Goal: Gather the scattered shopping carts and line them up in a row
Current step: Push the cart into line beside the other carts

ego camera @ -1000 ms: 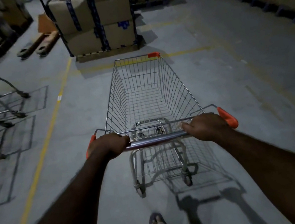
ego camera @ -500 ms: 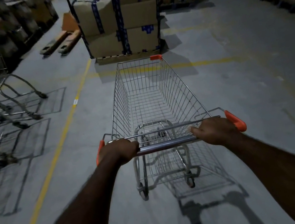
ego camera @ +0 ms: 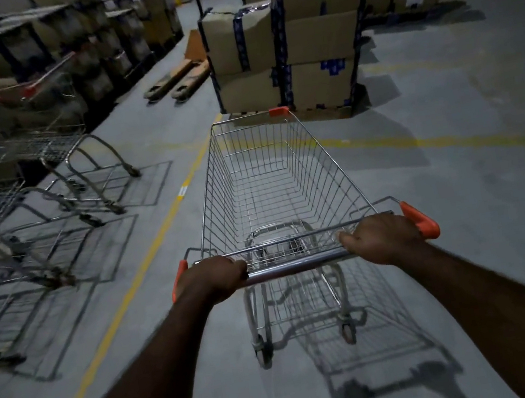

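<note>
An empty wire shopping cart with orange handle ends stands right in front of me on the grey floor. My left hand grips the left part of its chrome handle bar. My right hand grips the right part of the same bar, just inside the orange end cap. Off to the left, beyond a yellow floor line, several other carts stand side by side in a row, their fronts facing right.
A pallet of stacked cardboard boxes stands directly ahead of the cart's front. A pallet jack lies on the floor to its left. More stacked boxes line the left wall and the far right. Open floor lies to the right.
The cart has rolled forward toward the box pallet and the view has swung left, bringing the row of parked carts further into sight. Both hands keep their grip on the handle.
</note>
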Demonstrator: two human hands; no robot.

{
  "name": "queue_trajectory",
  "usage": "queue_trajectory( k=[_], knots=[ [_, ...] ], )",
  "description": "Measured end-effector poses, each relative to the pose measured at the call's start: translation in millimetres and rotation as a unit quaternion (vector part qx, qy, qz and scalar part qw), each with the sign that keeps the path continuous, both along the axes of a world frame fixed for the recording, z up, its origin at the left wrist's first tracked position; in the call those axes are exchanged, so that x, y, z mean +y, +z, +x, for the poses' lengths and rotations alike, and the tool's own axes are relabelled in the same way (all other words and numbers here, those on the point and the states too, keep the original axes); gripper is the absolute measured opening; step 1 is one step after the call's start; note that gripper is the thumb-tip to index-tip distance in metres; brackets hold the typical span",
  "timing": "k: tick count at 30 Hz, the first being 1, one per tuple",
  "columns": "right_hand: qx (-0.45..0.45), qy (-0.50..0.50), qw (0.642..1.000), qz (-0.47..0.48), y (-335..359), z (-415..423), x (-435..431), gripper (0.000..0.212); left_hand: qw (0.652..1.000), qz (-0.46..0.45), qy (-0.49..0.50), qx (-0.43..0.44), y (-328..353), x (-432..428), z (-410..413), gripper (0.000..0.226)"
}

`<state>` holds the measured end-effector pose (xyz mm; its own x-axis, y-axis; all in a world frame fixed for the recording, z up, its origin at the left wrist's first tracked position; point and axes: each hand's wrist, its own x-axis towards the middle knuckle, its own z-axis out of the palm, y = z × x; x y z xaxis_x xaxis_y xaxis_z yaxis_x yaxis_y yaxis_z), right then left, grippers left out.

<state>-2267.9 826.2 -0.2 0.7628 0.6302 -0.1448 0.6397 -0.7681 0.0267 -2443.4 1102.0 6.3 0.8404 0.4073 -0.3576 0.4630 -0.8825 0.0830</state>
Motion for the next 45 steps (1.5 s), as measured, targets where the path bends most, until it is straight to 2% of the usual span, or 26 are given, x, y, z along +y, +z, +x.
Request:
queue_trajectory(
  k=[9,11,16,20,23,29,32,36,45],
  knots=[
    [-0.007,0.073,0.997,0.001,-4.8,140.5,86.7,0.093,0.991,-0.008,0.131,-0.029,1.9,57.4,102.9,0.041],
    [-0.009,0.084,0.996,-0.003,-5.8,169.1,108.9,0.088,0.989,-0.003,0.147,-0.034,1.3,74.0,126.0,0.041],
    [-0.006,0.102,0.995,0.018,-5.6,241.1,167.9,0.092,0.988,-0.004,0.15,-0.024,0.2,123.3,186.1,0.04],
    [-0.011,0.114,0.993,0.008,-4.5,302.1,227.2,0.078,0.985,-0.003,0.17,-0.036,-3.9,180.3,241.9,0.047],
    [-0.011,0.121,0.993,0.011,-3.2,345.4,273.2,0.071,0.986,-0.003,0.163,-0.029,-1.7,222.1,282.8,0.044],
    [-0.013,0.138,0.99,0.017,-0.9,419.9,351.0,0.075,0.989,0.004,0.151,0.0,-5.0,297.3,351.7,0.046],
    [0.006,0.15,0.989,0.014,-1.1,454.5,388.7,0.07,0.986,0.008,0.165,0.0,-7.0,329.3,381.5,0.046],
    [-0.003,0.179,0.984,0.008,3.0,510.7,445.5,0.068,0.984,0.012,0.176,0.007,-5.2,374.3,425.2,0.035],
    [-0.034,0.245,0.968,0.033,-4.6,649.6,594.8,0.095,0.966,0.027,0.257,0.008,3.8,473.8,539.5,0.04]
  ],
)
